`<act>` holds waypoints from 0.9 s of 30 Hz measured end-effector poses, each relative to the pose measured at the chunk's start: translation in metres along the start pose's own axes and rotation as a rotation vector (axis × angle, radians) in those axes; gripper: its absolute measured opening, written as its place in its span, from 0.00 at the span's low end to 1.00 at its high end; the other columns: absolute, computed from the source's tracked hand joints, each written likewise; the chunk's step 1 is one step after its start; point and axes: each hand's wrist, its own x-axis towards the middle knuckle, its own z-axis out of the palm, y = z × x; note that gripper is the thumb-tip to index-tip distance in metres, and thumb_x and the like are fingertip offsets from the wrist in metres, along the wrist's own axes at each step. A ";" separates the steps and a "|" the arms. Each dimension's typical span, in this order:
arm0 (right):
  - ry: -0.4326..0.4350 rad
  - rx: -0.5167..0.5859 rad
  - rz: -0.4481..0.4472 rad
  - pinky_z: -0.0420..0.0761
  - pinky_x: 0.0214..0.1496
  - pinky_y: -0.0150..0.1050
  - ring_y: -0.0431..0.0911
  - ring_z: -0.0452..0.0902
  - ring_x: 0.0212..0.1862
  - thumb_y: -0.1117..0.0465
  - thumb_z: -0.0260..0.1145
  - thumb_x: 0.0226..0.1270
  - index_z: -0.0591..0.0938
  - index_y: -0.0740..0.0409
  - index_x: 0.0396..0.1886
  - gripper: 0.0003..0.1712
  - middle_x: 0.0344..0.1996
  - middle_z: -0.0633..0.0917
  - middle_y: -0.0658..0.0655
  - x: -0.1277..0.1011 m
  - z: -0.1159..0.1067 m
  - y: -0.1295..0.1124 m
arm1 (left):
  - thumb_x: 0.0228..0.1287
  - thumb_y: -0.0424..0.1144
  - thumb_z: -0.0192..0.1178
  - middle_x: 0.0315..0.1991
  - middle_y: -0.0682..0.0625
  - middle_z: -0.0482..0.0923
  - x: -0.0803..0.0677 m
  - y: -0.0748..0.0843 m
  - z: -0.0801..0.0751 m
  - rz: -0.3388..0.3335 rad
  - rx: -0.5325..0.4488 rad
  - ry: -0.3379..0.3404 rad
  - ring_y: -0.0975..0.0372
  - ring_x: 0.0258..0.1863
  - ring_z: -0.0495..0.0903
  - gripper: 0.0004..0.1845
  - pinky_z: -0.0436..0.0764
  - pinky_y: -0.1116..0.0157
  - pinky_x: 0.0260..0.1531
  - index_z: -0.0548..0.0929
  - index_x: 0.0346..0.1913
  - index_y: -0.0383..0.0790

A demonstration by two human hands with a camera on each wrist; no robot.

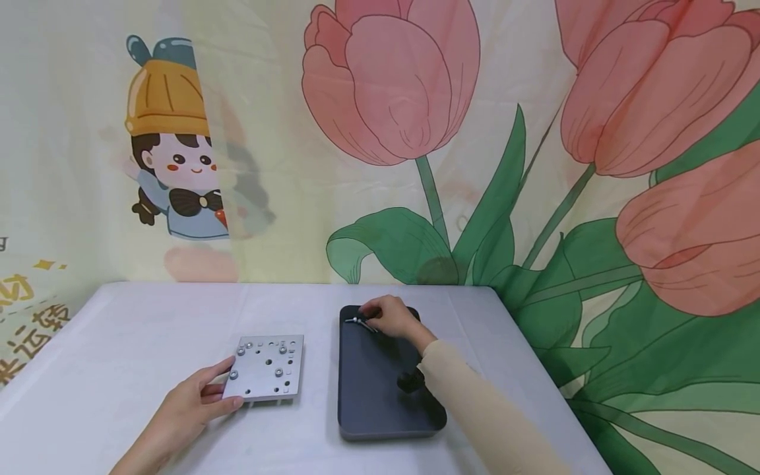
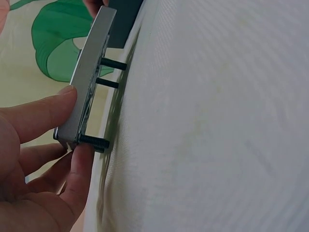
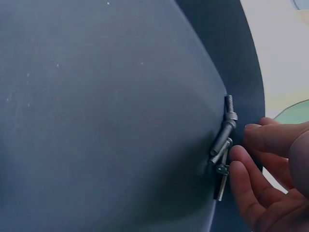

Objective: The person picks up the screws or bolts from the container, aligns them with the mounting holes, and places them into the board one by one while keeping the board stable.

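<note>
The left hand [image 1: 184,406] holds the near left corner of a grey metal plate [image 1: 267,367], with the thumb on the top face and the other fingers [image 2: 79,166] under the edge, so this corner is lifted a little from the white table [image 1: 119,356]. From the left wrist view, some dark screws [image 2: 110,64] stick out from the under side of the plate, pointing to the table cloth. The plate has several holes and a few screw heads on top (the exact number is hard to count). To the right of this hand lies a dark tray [image 1: 380,389], just beside the plate but not touching it. The right hand [image 1: 392,318] reaches to the far end of the tray, and its fingertips [image 3: 241,162] touch a small pile of silver screws [image 3: 223,145] there. The fingers are bent around the screws, but if they really pinch one I cannot tell. Behind the table hangs a cloth with pink tulips [image 1: 392,79].
</note>
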 end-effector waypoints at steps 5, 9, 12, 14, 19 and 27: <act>-0.014 -0.016 0.013 0.84 0.57 0.48 0.52 0.86 0.56 0.71 0.70 0.71 0.87 0.62 0.60 0.19 0.53 0.90 0.59 0.003 0.007 0.000 | 0.60 0.51 0.80 0.67 0.33 0.78 0.000 0.000 0.000 -0.009 0.002 -0.001 0.50 0.60 0.82 0.52 0.82 0.70 0.43 0.64 0.83 0.40; -0.020 -0.039 0.018 0.82 0.61 0.50 0.54 0.85 0.57 0.71 0.70 0.71 0.87 0.63 0.60 0.19 0.53 0.90 0.60 0.002 0.010 -0.003 | 0.60 0.52 0.79 0.66 0.35 0.79 0.002 0.001 0.000 -0.016 0.016 0.002 0.51 0.60 0.82 0.52 0.82 0.69 0.42 0.64 0.83 0.42; -0.028 -0.055 0.009 0.83 0.60 0.50 0.54 0.86 0.56 0.72 0.71 0.71 0.88 0.64 0.59 0.18 0.52 0.90 0.61 0.002 0.011 -0.004 | 0.60 0.51 0.79 0.65 0.34 0.79 0.002 0.001 0.000 -0.020 0.021 0.005 0.51 0.60 0.82 0.52 0.82 0.70 0.42 0.64 0.83 0.42; -0.033 -0.080 0.004 0.83 0.59 0.48 0.53 0.86 0.55 0.71 0.72 0.71 0.88 0.63 0.58 0.18 0.51 0.90 0.60 0.003 0.013 -0.004 | 0.60 0.51 0.79 0.66 0.34 0.78 0.002 0.001 0.000 -0.027 0.023 0.006 0.51 0.60 0.82 0.52 0.82 0.70 0.42 0.64 0.83 0.41; -0.036 -0.198 0.004 0.84 0.58 0.45 0.50 0.87 0.52 0.71 0.73 0.70 0.90 0.60 0.54 0.15 0.47 0.91 0.56 0.005 0.018 -0.008 | 0.60 0.52 0.80 0.66 0.35 0.78 0.004 -0.001 0.001 -0.032 0.025 0.006 0.51 0.60 0.82 0.53 0.82 0.69 0.42 0.64 0.83 0.42; -0.037 -0.350 -0.005 0.84 0.51 0.42 0.46 0.84 0.43 0.69 0.74 0.70 0.93 0.56 0.46 0.09 0.39 0.90 0.54 0.007 0.020 -0.016 | 0.60 0.52 0.80 0.65 0.34 0.79 0.006 -0.004 0.001 -0.041 0.024 0.006 0.51 0.60 0.82 0.53 0.82 0.69 0.41 0.63 0.83 0.42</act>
